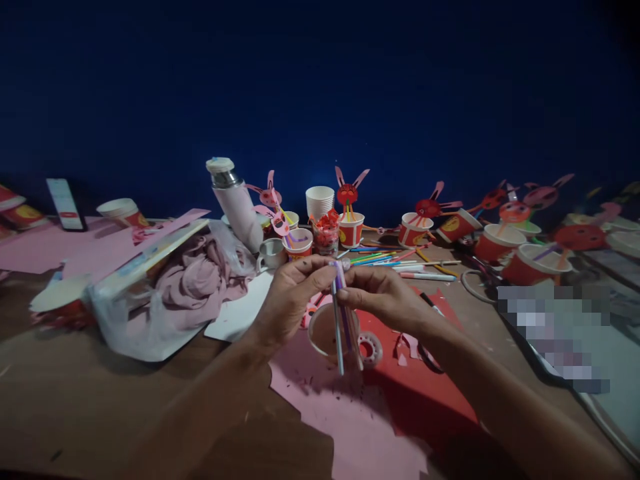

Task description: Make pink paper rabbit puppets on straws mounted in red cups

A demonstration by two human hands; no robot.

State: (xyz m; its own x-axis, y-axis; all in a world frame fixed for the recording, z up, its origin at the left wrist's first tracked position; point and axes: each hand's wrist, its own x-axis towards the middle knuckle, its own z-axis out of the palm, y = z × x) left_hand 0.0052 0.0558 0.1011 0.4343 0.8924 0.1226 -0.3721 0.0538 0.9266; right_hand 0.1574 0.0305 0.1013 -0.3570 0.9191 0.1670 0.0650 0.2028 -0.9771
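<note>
In front of me, a small bundle of thin straws (343, 327), purple, pale blue and pinkish, hangs downward between both hands. My left hand (293, 297) pinches the upper end, where something clear and shiny shows. With thumb and fingers closed, my right hand (377, 293) grips the same bundle from the other side. Behind the straws stands an open paper cup (320, 337), partly hidden by them. Just right of it lies a white tape roll (377, 349). Pink paper (345, 427) and red paper (450, 393) lie below my hands.
Paper cups with rabbit-faced cutouts (347, 193) line the back. Colored straws (375, 258) lie beyond my right hand. A thermos (237, 207), a metal mug (271, 254) and a plastic bag (140, 327) with pink cloth are left; a phone (67, 203) stands farther left. Scissors (431, 359) lie right.
</note>
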